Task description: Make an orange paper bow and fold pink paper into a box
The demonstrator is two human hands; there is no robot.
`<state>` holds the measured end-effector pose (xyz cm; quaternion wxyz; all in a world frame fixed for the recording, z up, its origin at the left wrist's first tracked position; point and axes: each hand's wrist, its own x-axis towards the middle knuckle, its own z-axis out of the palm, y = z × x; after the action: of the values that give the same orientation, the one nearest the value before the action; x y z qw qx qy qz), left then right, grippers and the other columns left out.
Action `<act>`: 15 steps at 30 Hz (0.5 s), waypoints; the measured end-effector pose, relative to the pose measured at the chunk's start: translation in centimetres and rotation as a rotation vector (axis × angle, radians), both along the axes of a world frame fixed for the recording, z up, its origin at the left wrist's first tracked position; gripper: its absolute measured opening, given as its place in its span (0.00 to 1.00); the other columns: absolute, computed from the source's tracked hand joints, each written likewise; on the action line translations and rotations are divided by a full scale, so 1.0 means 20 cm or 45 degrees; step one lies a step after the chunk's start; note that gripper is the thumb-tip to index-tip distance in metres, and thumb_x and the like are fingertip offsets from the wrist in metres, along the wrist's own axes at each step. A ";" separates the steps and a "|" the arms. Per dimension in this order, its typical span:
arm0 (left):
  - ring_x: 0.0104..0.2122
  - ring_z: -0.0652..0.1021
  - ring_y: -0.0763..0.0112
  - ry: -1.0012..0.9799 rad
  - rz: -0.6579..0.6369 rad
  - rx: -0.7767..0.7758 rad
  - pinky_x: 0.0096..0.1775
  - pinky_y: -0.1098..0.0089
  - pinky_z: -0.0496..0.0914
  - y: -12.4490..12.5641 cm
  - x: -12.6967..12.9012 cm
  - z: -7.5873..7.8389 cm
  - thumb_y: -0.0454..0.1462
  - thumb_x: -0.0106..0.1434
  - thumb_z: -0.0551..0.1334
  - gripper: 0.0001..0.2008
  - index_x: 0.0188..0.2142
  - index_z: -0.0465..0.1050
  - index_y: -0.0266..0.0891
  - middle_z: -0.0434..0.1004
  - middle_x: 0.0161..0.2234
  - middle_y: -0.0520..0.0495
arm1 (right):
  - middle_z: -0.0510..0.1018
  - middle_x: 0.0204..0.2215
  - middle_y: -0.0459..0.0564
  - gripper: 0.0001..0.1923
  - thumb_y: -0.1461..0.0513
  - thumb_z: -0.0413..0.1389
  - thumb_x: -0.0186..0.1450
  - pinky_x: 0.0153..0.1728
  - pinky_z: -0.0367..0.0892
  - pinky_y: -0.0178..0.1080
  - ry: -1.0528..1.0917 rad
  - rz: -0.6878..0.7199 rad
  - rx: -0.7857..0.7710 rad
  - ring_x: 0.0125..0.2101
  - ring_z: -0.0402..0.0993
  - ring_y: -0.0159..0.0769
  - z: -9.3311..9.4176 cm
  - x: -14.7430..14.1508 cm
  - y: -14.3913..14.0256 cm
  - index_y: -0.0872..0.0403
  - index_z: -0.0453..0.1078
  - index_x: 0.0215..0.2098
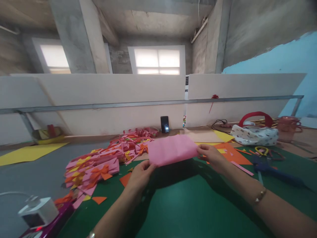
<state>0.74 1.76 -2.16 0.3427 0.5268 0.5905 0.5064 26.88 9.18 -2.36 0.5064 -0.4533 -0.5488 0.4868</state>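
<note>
Green-matted worktop [188,201] under bare concrete walls, white partition boards behind. Folded pink paper sheet [172,149] held up at frame centre, above the mat. Left hand [141,173] pinches its lower left corner, right hand [210,154] pinches its right edge; both grips closed on the sheet. Looks like mid-fold: next crease calls for edges aligned. Pile of finished pink paper pieces with orange bows [104,162] lies left of centre; scissors [262,151] at right.

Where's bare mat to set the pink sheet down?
Free: green mat between the forearms, below the pink sheet. Crowded: pile of pink paper pieces left; orange paper, scissors and patterned bag right.
</note>
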 end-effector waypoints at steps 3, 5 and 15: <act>0.22 0.73 0.74 -0.111 -0.034 -0.009 0.23 0.75 0.62 0.00 0.03 -0.01 0.46 0.51 0.58 0.15 0.34 0.71 0.40 0.73 0.27 0.51 | 0.74 0.27 0.45 0.13 0.52 0.60 0.51 0.31 0.67 0.35 0.041 0.039 0.026 0.30 0.70 0.33 0.01 -0.02 -0.02 0.52 0.69 0.26; 0.26 0.75 0.72 -0.155 -0.055 0.008 0.25 0.74 0.66 0.00 0.04 -0.01 0.47 0.51 0.56 0.15 0.34 0.68 0.40 0.73 0.30 0.50 | 0.72 0.24 0.44 0.13 0.52 0.60 0.51 0.30 0.68 0.36 0.056 0.045 0.027 0.27 0.70 0.32 0.01 -0.04 -0.02 0.53 0.68 0.26; 0.15 0.68 0.76 0.028 -0.040 -0.097 0.21 0.75 0.63 0.03 -0.03 0.00 0.39 0.47 0.60 0.08 0.18 0.62 0.39 0.62 0.14 0.58 | 0.68 0.19 0.41 0.09 0.56 0.57 0.52 0.26 0.67 0.33 -0.100 -0.178 0.141 0.22 0.65 0.28 -0.01 -0.06 -0.01 0.54 0.65 0.22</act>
<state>0.20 2.42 -2.07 0.3639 0.5280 0.6048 0.4722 25.75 9.03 -2.65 0.5413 -0.4806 -0.5614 0.4011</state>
